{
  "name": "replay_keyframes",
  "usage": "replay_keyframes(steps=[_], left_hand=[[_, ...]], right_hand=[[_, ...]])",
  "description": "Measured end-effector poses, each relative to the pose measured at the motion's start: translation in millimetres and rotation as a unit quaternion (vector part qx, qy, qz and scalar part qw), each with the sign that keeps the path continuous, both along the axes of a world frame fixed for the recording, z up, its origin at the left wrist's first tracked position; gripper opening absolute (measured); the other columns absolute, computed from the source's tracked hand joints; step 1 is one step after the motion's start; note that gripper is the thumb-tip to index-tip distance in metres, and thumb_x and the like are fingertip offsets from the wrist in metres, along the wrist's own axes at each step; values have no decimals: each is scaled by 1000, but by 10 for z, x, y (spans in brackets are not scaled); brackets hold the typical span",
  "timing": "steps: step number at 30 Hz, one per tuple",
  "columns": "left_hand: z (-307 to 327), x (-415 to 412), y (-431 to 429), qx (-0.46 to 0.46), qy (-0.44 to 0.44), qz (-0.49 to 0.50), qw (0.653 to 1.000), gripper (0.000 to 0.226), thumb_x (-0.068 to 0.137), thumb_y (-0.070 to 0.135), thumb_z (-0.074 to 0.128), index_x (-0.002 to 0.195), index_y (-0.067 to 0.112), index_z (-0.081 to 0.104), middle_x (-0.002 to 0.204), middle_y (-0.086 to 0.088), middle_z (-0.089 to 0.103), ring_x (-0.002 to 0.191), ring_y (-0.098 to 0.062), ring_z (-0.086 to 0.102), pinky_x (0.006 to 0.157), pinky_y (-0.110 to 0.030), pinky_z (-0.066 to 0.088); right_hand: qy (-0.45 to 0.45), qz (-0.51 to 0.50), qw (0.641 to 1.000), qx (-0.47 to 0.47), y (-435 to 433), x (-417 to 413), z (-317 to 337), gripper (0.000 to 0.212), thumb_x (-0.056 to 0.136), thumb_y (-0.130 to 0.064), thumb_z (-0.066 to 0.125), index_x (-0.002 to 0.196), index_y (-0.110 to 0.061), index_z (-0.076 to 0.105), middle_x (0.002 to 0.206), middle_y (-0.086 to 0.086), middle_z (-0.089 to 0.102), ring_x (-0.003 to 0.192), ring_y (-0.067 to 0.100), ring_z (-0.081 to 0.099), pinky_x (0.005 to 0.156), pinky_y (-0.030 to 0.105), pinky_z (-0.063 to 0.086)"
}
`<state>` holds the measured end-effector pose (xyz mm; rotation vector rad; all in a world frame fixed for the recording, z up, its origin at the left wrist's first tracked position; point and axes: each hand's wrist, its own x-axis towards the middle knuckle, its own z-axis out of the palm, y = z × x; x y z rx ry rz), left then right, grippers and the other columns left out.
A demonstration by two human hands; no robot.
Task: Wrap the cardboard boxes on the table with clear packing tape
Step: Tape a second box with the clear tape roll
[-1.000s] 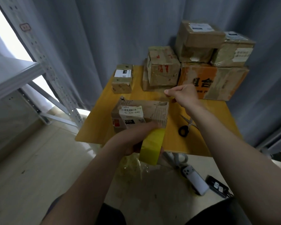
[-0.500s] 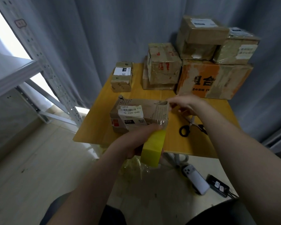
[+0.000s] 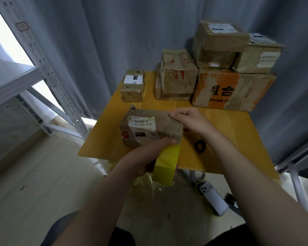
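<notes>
Centre frame: left grip (image 3: 142, 160) clasps tape roll (image 3: 165, 166) below box (image 3: 149, 128); right grip (image 3: 188, 119) clamps its far corner, probably anchoring tape.

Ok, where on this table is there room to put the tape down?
Bare wood left of the held box, in front of the small labelled box; more at the right, between the orange-printed box and the table's front edge. The back is crowded with boxes.

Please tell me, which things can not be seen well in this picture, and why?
Head view:
- Scissors: the right forearm covers all but one black handle loop.
- Tape roll: the left hand hides its left part.
- Label on the nearest cardboard box: small print unreadable.
</notes>
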<state>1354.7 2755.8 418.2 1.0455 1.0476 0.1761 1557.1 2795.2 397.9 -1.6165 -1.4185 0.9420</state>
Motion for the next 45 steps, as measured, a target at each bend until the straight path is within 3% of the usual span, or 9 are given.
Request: replay_keyframes(steps=[4, 10, 18, 22, 25, 30, 40, 42, 45], left_hand=[[-6, 30, -12, 3, 9, 17, 1000, 36, 99, 44, 63, 119, 14, 61, 80, -11, 76, 73, -29, 75, 75, -40, 62], [51, 65, 19, 19, 35, 32, 999, 35, 97, 39, 68, 120, 13, 62, 93, -13, 74, 87, -34, 73, 93, -52, 60], [44, 90, -3, 17, 37, 33, 999, 37, 97, 40, 67, 124, 16, 58, 96, -13, 74, 76, -29, 74, 72, -42, 63], [80, 91, -65, 25, 37, 51, 998, 24, 98, 41, 66, 109, 22, 56, 104, -11, 70, 89, -28, 72, 71, -37, 65], [92, 106, -94, 21, 20, 61, 998, 32, 96, 40, 69, 116, 17, 60, 102, -14, 71, 105, -38, 71, 102, -55, 54], [115, 135, -159, 11, -24, 65, 998, 32, 100, 35, 63, 119, 9, 64, 83, -11, 76, 74, -29, 74, 90, -48, 59], [293, 187, -192, 89, 38, 19, 995, 52, 102, 57, 51, 116, 9, 64, 94, -13, 77, 88, -34, 74, 84, -46, 61], [411, 85, -177, 206, 109, -43, 972, 48, 103, 51, 55, 111, 6, 70, 85, -8, 78, 83, -30, 75, 77, -39, 63], [616, -58, -74, 562, 205, -31, 801, 33, 99, 31, 60, 131, 22, 64, 95, 7, 72, 87, -15, 69, 77, -37, 60]], right_hand=[[-39, -25, 998, -40, 26, 15, 113, 39, 103, -49, 55, 87, -22, 78, 70, -16, 72, 64, -2, 66, 54, 15, 47], [-54, 88, 989, -105, -1, 15, 252, 36, 103, -43, 58, 131, -21, 61, 117, -5, 66, 114, 17, 63, 84, 21, 49], [-49, 128, 969, -205, -197, -8, 99, 123, 67, -64, 85, 159, -23, 15, 147, -1, 45, 136, 19, 44, 108, 31, 39], [26, 85, 989, -116, -378, -90, 231, 57, 87, -36, 82, 131, -22, 48, 124, -8, 62, 107, -5, 63, 82, 9, 48], [-86, -59, 994, -17, -561, -154, 283, 71, 85, -56, 77, 136, -20, 43, 130, -2, 54, 111, 13, 57, 91, 29, 51], [-97, -82, 987, -95, -1065, -261, 342, 77, 95, -77, 37, 65, -11, 62, 54, 3, 63, 48, 18, 57, 54, 29, 45], [248, -164, 948, -113, -1338, -499, 117, 43, 87, -43, 77, 114, -11, 71, 109, 12, 74, 100, 29, 71, 77, 42, 60], [251, -181, 946, -94, -1327, -472, 150, 36, 91, -35, 74, 115, -9, 68, 107, 10, 73, 97, 25, 70, 66, 34, 54], [230, -118, 964, -65, -1375, -451, 224, 21, 100, -22, 63, 103, -2, 71, 80, 8, 78, 67, 19, 73, 58, 27, 56]])
